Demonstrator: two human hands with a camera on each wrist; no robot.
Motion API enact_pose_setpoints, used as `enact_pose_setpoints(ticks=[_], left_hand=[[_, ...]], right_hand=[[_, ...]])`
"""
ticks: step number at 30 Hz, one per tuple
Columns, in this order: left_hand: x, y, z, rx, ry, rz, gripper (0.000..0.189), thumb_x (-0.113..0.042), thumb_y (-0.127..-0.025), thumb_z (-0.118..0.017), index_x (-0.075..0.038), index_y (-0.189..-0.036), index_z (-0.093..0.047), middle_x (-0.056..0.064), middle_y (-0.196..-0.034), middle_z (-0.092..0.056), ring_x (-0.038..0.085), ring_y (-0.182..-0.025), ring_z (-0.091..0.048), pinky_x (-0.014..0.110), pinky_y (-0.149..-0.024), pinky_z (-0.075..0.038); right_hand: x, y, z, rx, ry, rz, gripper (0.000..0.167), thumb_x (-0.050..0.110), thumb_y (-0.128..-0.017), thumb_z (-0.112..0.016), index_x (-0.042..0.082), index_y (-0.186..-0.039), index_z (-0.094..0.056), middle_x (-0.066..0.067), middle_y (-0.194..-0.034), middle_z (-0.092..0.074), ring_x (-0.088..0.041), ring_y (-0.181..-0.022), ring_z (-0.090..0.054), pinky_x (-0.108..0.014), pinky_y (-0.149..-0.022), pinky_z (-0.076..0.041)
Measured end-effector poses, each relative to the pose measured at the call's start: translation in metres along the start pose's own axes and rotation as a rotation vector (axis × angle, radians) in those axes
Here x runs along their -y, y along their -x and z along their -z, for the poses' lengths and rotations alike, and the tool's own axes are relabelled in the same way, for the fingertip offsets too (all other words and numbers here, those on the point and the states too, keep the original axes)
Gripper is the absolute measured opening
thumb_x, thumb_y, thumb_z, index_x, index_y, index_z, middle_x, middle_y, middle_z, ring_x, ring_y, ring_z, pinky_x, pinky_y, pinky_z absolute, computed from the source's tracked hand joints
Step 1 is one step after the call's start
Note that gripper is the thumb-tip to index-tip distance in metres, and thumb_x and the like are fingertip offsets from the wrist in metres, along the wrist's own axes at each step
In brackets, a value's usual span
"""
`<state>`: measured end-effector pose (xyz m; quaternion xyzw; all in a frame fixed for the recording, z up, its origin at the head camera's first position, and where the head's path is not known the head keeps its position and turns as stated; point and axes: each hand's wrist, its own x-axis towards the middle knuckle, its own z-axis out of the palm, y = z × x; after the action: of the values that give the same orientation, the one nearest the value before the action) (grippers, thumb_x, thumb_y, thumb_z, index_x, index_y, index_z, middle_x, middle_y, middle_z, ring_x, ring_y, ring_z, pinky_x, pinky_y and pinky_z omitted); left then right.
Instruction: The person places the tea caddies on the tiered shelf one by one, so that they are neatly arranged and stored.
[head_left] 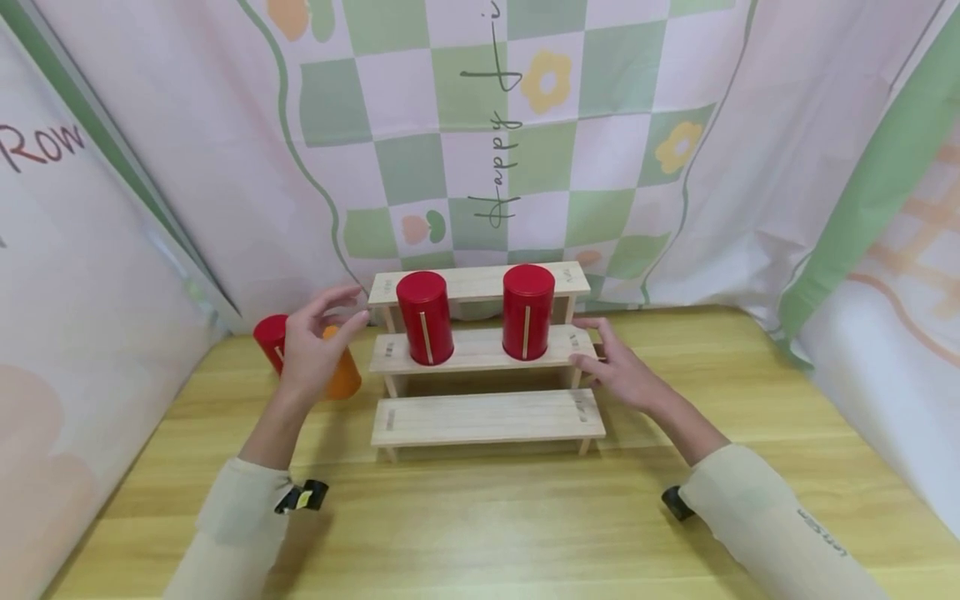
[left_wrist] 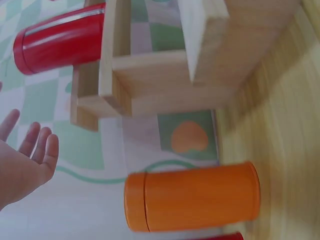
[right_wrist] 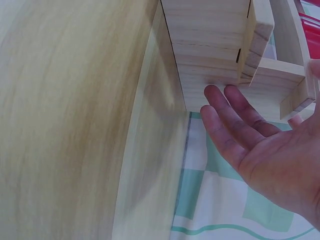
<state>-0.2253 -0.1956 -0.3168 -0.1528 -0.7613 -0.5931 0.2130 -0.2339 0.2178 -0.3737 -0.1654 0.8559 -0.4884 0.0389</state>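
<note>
Orange canister (head_left: 343, 379) seen upright just below left hand (head_left: 315, 342), the nearer one; empty, thumb and fingers parted. Right hand (head_left: 622, 371), likewise unfilled, placed farther off, beside stepped shelf (head_left: 487, 417).

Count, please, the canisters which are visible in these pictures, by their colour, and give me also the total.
Red canisters: 3
Orange canister: 1
Total: 4
</note>
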Motion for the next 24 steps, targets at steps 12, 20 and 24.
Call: enact_pose_setpoints(ticks=[12, 20, 24], left_hand=[[0.016, 0.013, 0.030, -0.104, -0.199, 0.087, 0.046, -0.009, -0.099, -0.071, -0.004, -0.143, -0.060, 0.013, -0.132, -0.062, 0.014, -0.110, -0.056, 0.021, -0.095, -0.047], [0.031, 0.015, 0.042, -0.111, -0.324, 0.154, 0.045, -0.009, -0.098, -0.071, 0.001, -0.141, -0.060, 0.022, -0.136, -0.057, 0.033, -0.110, -0.053, 0.037, -0.096, -0.048], [0.039, 0.015, 0.046, -0.115, -0.342, 0.131, 0.045, -0.005, -0.096, -0.073, 0.005, -0.138, -0.062, 0.025, -0.134, -0.057, 0.034, -0.109, -0.054, 0.028, -0.092, -0.047]], right_hand=[[0.001, 0.000, -0.001, 0.000, -0.007, -0.001, 0.064, 0.025, -0.106, -0.056, 0.008, -0.158, -0.022, -0.034, -0.152, -0.038, -0.049, -0.124, -0.055, -0.052, -0.082, -0.059], [0.000, 0.000, 0.000, -0.001, -0.013, -0.001, 0.063, 0.024, -0.107, -0.056, 0.008, -0.158, -0.022, -0.036, -0.149, -0.042, -0.048, -0.123, -0.056, -0.050, -0.081, -0.059], [0.000, 0.000, 0.000, 0.001, -0.018, -0.003, 0.063, 0.023, -0.107, -0.056, 0.007, -0.158, -0.022, -0.036, -0.149, -0.041, -0.050, -0.125, -0.055, -0.051, -0.082, -0.059]])
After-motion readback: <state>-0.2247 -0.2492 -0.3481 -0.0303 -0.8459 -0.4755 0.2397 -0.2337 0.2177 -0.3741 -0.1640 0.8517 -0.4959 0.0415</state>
